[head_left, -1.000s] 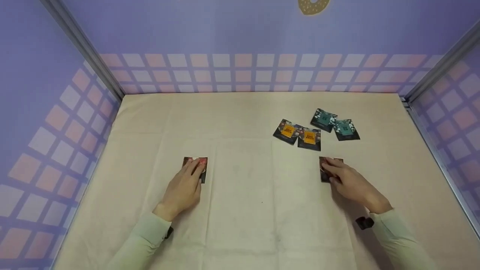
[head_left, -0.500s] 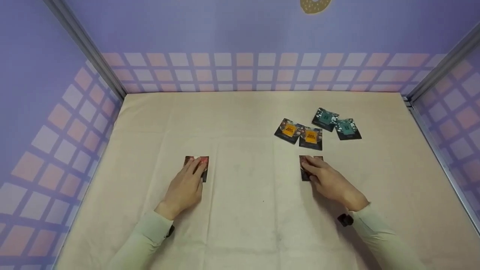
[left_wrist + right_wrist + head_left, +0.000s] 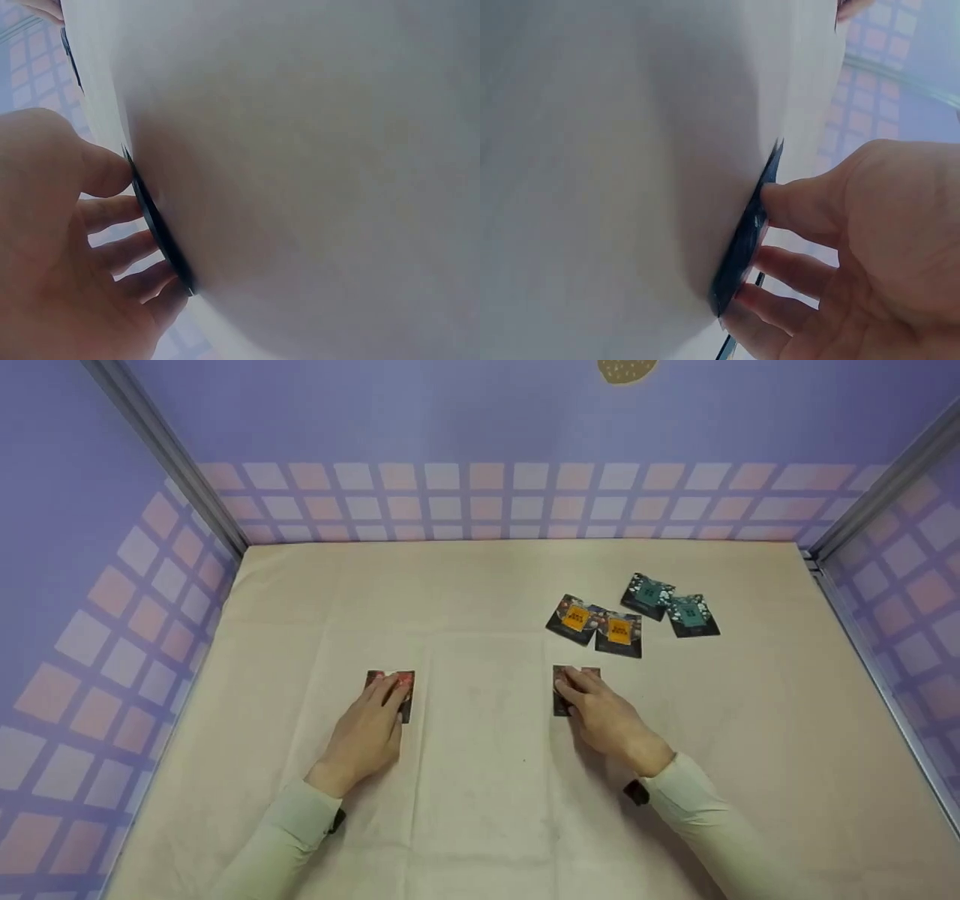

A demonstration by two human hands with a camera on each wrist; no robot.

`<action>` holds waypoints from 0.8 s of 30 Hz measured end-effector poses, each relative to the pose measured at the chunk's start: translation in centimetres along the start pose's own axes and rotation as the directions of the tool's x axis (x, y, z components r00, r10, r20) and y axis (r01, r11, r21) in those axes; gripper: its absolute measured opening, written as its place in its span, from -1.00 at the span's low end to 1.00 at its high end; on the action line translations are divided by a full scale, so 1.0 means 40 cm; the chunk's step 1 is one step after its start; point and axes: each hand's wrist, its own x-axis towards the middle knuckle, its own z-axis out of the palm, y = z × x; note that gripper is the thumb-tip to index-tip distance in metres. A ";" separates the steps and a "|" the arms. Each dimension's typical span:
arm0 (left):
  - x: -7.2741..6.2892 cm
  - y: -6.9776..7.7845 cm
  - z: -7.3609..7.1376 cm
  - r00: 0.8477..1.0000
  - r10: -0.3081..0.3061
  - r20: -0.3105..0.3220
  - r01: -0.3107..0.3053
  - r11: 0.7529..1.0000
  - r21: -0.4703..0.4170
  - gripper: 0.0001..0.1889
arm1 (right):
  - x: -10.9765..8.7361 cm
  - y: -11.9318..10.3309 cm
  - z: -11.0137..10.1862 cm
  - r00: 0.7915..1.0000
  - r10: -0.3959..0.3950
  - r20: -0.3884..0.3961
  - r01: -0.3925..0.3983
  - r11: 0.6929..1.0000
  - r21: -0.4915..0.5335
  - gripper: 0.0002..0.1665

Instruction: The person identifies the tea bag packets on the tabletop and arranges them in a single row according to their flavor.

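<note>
Under the fingertips of my left hand (image 3: 361, 739) lies a small square sachet (image 3: 407, 711), dark with a red upper part, flat on the cloth. In the left wrist view its dark edge (image 3: 161, 232) runs beneath the thumb and extended fingers. My right hand (image 3: 604, 724) rests thumb and fingertips on another dark sachet with a reddish top (image 3: 561, 706), to the right of the first. The right wrist view has this sachet (image 3: 739, 255) side-on, close over the cloth, the fingers fairly straight on its upper face. Both hands partly cover their sachets.
Beyond the right hand lie two overlapping sachets with orange labels (image 3: 618, 634). Farther back and right are two with green labels (image 3: 691, 616). A cream cloth (image 3: 480, 780) covers the table, with purple checked panels (image 3: 487, 502) at the back and sides.
My right hand has moved left across the table together with its sachet, coming closer to the left hand. The left hand and the other sachets have stayed put.
</note>
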 end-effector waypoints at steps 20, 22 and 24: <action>0.004 -0.004 0.005 0.999 0.022 -0.036 -0.020 0.999 0.050 -0.49 | 0.072 -0.174 0.048 0.998 -0.056 0.003 0.056 0.997 -0.057 -0.45; 0.004 -0.004 0.004 0.999 0.022 -0.037 -0.020 0.999 0.045 -0.50 | 0.081 -0.196 0.053 0.998 -0.055 0.019 0.056 0.996 -0.067 -0.43; 0.002 -0.003 0.004 0.999 0.021 -0.040 -0.019 0.999 0.037 -0.50 | 0.088 -0.217 0.059 0.998 -0.054 0.031 0.056 0.995 -0.076 -0.40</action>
